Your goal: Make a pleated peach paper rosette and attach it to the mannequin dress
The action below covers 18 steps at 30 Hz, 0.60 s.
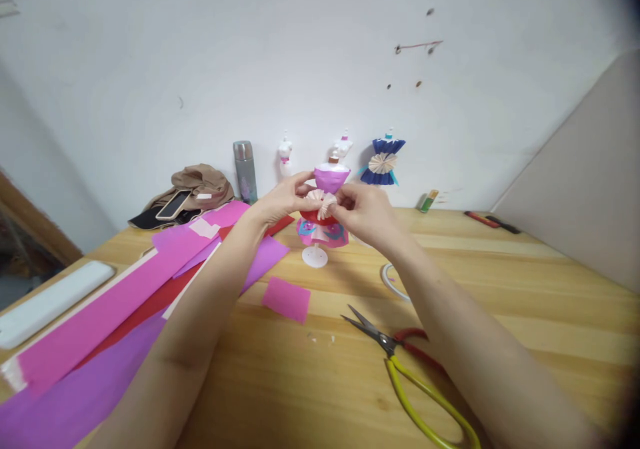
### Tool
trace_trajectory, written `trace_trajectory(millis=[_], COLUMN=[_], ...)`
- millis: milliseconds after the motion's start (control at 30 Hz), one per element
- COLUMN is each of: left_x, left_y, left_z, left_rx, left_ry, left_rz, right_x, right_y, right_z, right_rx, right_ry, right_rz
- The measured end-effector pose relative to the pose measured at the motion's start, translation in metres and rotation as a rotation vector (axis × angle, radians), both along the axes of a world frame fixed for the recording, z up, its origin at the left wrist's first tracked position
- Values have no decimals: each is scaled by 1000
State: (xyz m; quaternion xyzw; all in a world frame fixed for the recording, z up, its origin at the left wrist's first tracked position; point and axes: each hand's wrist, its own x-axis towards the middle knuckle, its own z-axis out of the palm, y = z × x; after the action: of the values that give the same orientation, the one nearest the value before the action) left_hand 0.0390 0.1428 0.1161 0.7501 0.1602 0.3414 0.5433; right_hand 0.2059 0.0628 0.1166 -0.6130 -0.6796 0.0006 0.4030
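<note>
In the head view, the left hand (290,196) grasps the side of a small paper-dressed mannequin (332,180), thumb against its pale paper fan (325,200); the right hand (367,209) pinches the fan's right edge. The mannequin stands upright on the wooden surface (530,289). Nearer lie scissors (384,341) (blades slightly parted) and a pink paper piece (287,300).

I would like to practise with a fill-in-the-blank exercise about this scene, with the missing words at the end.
1. The left hand and the ____ hand both touch the nearer pale rosette.
2. The scissors have one red handle and one ____ handle.
3. From the person's view, the flask stands to the ____ of the blue dress.

Missing words: right; yellow; left.
</note>
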Motion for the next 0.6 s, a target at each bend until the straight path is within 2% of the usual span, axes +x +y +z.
trace_trajectory(millis=[167,333,600], left_x=[3,3,2], left_y=[0,1,0], left_z=[-1,0,0], left_rx=[53,26,6], left_ry=[10,-11,-22], left_rz=[69,27,45], right_x=[-3,-2,-3], right_y=[2,2,-2], right_z=[-2,-3,0], right_rx=[22,32,47], right_ry=[44,120,125], right_rz=[-21,-14,-30])
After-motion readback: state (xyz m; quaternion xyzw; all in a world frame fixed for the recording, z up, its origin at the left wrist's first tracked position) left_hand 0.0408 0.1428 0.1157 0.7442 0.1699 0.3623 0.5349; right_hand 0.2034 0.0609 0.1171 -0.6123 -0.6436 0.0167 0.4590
